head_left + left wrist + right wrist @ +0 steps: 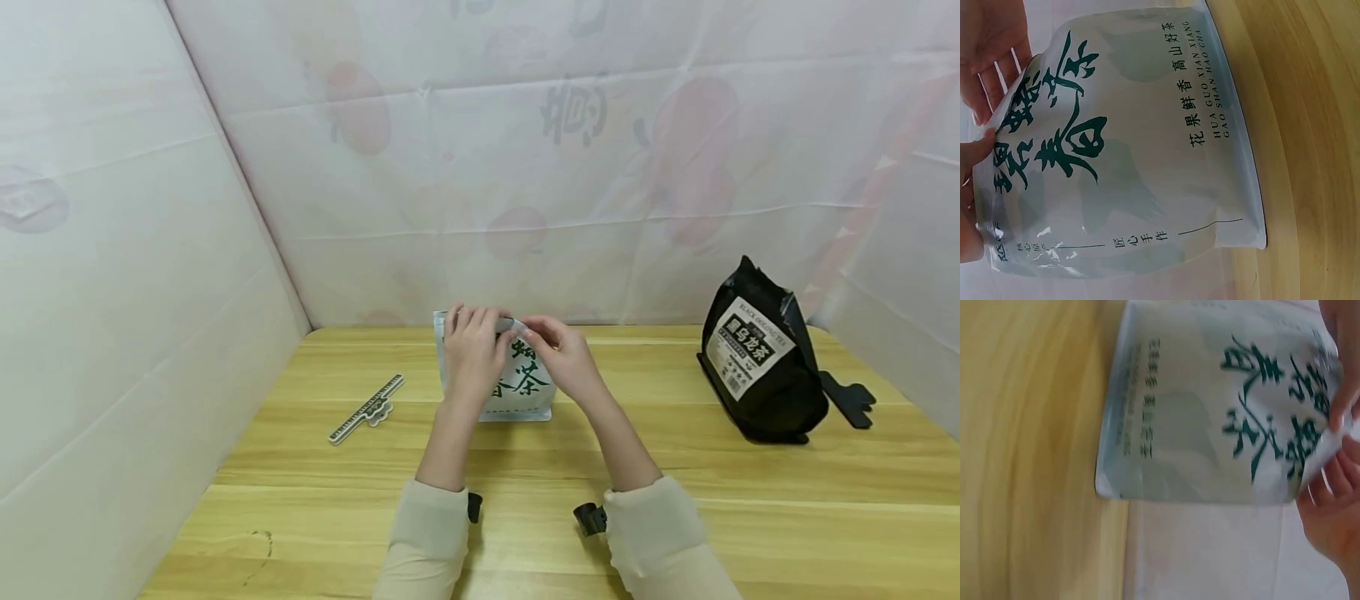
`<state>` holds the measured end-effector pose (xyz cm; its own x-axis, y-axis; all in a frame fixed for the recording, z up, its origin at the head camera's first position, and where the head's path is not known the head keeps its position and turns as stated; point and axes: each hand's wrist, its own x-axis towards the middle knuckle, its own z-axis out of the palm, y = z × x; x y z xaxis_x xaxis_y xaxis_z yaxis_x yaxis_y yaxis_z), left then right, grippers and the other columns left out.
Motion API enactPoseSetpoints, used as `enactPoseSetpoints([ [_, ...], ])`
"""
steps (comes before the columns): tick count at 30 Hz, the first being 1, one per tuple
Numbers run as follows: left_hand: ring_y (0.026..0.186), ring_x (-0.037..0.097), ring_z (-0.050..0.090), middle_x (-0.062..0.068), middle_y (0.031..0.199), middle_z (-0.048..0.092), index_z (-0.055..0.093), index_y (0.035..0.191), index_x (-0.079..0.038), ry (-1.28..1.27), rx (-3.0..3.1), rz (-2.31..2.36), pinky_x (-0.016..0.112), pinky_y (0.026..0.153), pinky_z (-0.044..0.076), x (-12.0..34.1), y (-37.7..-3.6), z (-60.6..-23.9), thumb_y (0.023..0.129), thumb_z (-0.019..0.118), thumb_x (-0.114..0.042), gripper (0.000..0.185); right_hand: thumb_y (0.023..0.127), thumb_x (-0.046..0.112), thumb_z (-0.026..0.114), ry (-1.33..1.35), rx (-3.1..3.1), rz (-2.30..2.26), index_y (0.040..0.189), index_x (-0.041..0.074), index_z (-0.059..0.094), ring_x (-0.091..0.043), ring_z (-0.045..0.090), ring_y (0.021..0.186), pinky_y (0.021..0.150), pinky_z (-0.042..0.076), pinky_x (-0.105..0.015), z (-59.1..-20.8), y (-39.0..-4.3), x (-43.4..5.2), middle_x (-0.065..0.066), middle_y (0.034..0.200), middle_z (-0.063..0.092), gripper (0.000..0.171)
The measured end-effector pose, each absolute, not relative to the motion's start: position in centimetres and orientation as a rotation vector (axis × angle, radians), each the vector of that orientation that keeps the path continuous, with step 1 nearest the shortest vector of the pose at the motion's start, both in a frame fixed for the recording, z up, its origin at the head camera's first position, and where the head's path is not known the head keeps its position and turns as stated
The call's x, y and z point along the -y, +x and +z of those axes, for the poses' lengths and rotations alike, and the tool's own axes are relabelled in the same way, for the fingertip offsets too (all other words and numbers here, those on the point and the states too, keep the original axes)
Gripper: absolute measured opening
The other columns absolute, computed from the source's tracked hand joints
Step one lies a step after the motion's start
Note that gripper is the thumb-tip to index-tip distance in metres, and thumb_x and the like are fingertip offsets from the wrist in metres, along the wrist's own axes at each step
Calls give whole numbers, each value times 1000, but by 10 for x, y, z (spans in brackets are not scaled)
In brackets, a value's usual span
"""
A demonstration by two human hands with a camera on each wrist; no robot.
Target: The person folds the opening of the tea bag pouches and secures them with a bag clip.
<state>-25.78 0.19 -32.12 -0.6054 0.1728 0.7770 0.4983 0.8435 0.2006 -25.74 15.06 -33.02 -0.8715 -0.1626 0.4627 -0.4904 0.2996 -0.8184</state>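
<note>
A pale tea bag [517, 404] with dark green Chinese lettering stands upright on the wooden table. My left hand [471, 354] grips its top edge from the left, thumb on the front and fingers over the back. At the top right corner, my right hand [566, 358] pinches the edge between thumb and fingers. Seen from the left wrist, the bag's front [1141, 119] is smooth, with its base on the table. In the right wrist view the bag's upper corner bends between the two thumbs, and the right fingers [1335, 481] lie behind it.
Left of the bag lies a long, pale clip [367, 410] with ruler-like marks. A black tea bag [761, 358] with a white label stands at the right, a black hand-shaped piece [851, 400] beside it. White cloth walls [465, 183] border the table [300, 500] at the back and sides.
</note>
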Motion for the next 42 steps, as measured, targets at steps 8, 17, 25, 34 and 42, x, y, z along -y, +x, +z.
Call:
enactPoseSetpoints([
  [8,95,19,52,1,94,65,64,95,-11,-492,2195,-539,35,103,22,-2,-256,-321,79,73,-22,21,92,5,54,480,2167,1594,98,-10,61,-32,60,86,75,49,-30,-312,-236,-130,-21,94,63,17],
  [17,95,19,52,1,94,65,64,96,-11,-493,2213,-533,35,103,23,-2,-255,-319,79,72,-23,22,94,20,53,462,2219,1503,100,0,62,-26,60,85,73,48,-35,-332,-256,-136,-14,97,64,22],
  [25,95,19,52,0,94,64,64,96,-11,-497,2205,-540,34,102,23,-1,-256,-320,79,72,-24,22,95,18,52,571,2335,1554,104,-1,60,-23,56,83,70,45,-28,-333,-260,-150,-14,98,62,22],
  [34,97,19,51,0,95,64,64,98,-11,-491,2228,-540,34,103,22,-1,-256,-320,81,71,-24,22,93,8,53,700,2497,1463,111,-9,58,-30,58,95,80,47,-45,-337,-264,-170,-20,105,62,25],
  [42,95,19,51,0,94,64,64,96,-12,-485,2217,-544,34,102,23,-1,-257,-321,80,71,-23,22,89,-2,55,612,2400,1500,99,-14,61,-33,60,81,70,49,-39,-320,-247,-157,-24,94,64,16],
])
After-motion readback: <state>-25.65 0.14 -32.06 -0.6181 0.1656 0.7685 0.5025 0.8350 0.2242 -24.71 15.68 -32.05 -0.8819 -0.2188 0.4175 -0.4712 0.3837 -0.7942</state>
